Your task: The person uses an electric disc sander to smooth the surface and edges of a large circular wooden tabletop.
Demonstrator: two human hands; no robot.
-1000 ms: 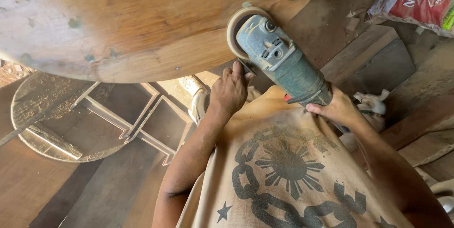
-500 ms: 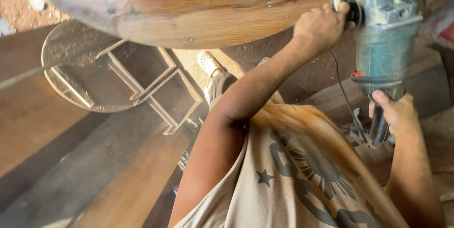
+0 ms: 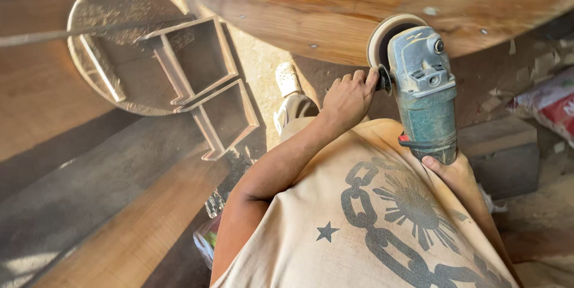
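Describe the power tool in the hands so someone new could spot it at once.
Start at the big round wooden tabletop across the top of the view. At its near edge sits the angle grinder, gripped by the left hand at its side handle and the right hand at its rear. It alone has a teal-grey body and a round sanding disc.

Both hands grip a teal grinder (image 3: 423,94): left hand (image 3: 348,98) on its side handle, right hand (image 3: 449,169) at the rear. Its sanding disc (image 3: 382,37) meets the round wooden table (image 3: 335,7) edge. A smaller round top (image 3: 113,43) with a frame lies nearby.
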